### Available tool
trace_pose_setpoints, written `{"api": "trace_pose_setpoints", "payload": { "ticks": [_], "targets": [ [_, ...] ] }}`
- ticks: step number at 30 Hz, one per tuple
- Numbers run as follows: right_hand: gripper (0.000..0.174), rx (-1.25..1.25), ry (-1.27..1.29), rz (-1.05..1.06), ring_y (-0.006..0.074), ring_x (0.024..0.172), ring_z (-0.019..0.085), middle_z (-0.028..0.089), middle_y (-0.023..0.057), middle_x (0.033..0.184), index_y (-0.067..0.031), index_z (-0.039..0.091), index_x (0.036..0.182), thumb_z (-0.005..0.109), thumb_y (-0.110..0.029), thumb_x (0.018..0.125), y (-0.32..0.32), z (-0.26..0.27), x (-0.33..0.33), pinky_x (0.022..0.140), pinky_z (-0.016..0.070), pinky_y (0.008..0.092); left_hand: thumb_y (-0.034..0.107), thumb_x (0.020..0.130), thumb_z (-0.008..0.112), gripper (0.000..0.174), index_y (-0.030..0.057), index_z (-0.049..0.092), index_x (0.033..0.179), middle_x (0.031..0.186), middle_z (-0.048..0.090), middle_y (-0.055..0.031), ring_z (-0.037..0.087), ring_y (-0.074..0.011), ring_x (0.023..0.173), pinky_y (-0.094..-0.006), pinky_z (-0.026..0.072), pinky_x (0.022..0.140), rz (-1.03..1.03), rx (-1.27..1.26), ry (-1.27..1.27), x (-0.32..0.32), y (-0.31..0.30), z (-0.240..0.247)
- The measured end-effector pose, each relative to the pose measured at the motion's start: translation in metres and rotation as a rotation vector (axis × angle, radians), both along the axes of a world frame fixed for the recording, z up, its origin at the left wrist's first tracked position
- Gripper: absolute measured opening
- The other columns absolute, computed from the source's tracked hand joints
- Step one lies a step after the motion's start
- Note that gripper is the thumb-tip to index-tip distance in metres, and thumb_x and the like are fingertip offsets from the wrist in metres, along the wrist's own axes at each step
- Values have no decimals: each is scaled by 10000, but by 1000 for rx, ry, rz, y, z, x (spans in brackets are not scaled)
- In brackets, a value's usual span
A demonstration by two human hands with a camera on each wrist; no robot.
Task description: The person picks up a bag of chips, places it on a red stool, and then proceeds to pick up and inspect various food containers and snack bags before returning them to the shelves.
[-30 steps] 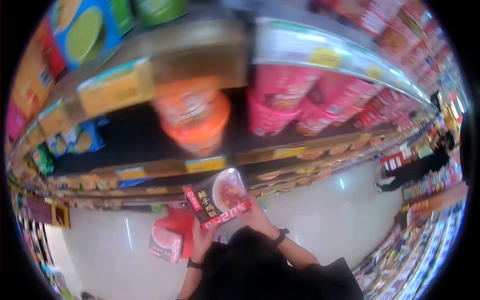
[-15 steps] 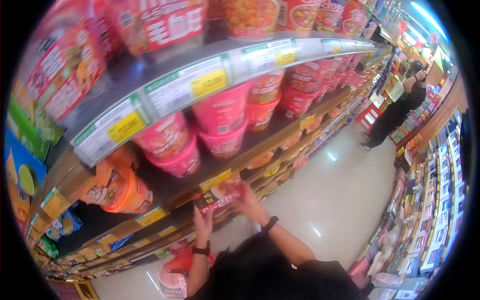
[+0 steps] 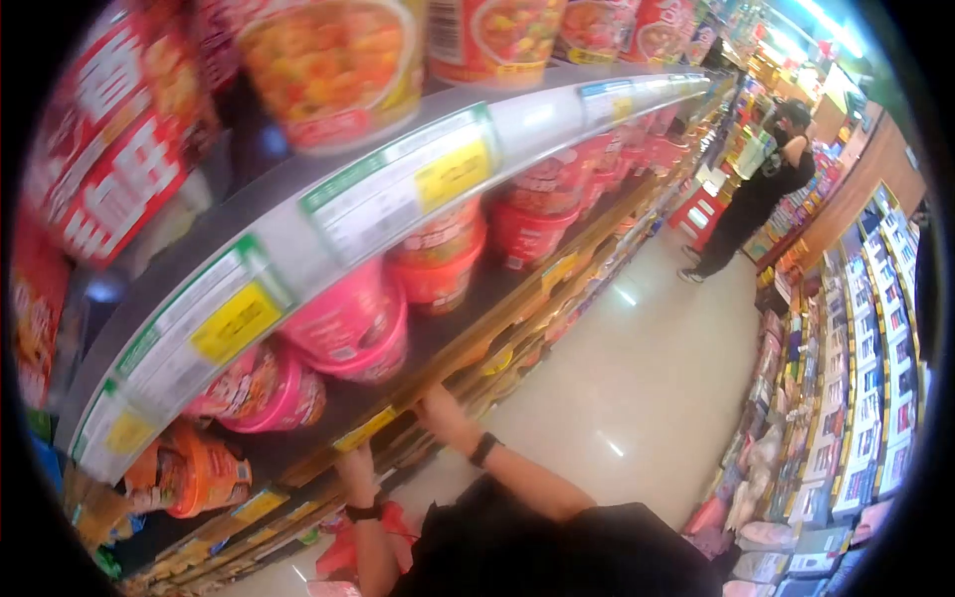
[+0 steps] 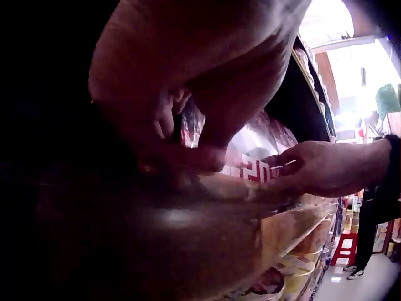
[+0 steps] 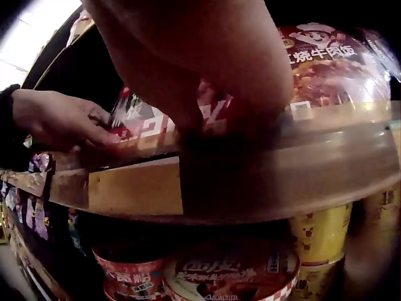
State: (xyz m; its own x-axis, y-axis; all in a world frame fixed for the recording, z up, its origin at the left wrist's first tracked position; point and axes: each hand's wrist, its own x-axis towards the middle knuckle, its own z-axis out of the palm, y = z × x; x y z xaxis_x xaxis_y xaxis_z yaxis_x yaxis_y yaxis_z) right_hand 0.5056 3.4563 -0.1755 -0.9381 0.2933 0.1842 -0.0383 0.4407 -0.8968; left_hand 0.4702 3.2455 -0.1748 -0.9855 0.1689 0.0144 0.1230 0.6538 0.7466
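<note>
In the left wrist view, a dark and red boxed meal lies on a shelf behind its wooden front edge. My left hand grips one front corner, its fingertips in shadow. My right hand grips the other end, fingers bent against the box. The right wrist view shows the same box between my left hand and right hand. A similar red box sits beside it. In the head view, the shelf edge hides the fingers and box.
Pink and orange noodle tubs stand on the shelf above the hands, under a rail of price labels. More tubs sit below. A red bag is by my left forearm. Down the aisle a person stands near a red stool.
Both hands have moved from in front of the shelves to a lower shelf, taking the box out of the head view. The head view has swung to the right along the aisle.
</note>
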Motion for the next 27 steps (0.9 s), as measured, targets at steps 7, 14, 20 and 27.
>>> {"api": "trace_pose_setpoints", "payload": {
  "ticks": [7, 14, 20, 27],
  "targets": [
    [465, 214, 113, 25, 401, 942, 546, 543, 223, 971, 13, 394, 1188, 670, -96, 831, 3, -18, -4, 805, 473, 439, 296, 826, 755, 454, -39, 631, 1107, 1129, 662, -156, 614, -282, 1041, -370, 445, 913, 128, -22, -163, -17, -16, -37],
    [373, 347, 25, 82, 444, 1027, 506, 538, 263, 1080, 44, 514, 1128, 644, -124, 821, 9, 1, 8, 886, 444, 457, 265, 868, 686, 450, 7, 587, 1223, 1250, 607, -158, 568, -329, 1132, -425, 401, 1009, 164, -79, -154, -15, -49, -110],
    [333, 801, -199, 155, 376, 823, 578, 607, 201, 869, 15, 620, 920, 613, -309, 842, 23, -41, 26, 732, 471, 469, 410, 892, 549, 360, 78, 678, 945, 852, 675, -134, 646, -314, 752, -451, 498, 677, -155, -800, 72, 23, -31, -105],
    [524, 554, 77, -94, 457, 1217, 422, 490, 341, 1237, 86, 501, 1206, 663, -254, 841, 6, -13, 35, 1057, 290, 548, 179, 804, 752, 517, 6, 542, 1243, 1062, 648, -214, 651, -302, 915, -392, 537, 710, 372, 330, 312, 78, -39, 32]
  ]
}}
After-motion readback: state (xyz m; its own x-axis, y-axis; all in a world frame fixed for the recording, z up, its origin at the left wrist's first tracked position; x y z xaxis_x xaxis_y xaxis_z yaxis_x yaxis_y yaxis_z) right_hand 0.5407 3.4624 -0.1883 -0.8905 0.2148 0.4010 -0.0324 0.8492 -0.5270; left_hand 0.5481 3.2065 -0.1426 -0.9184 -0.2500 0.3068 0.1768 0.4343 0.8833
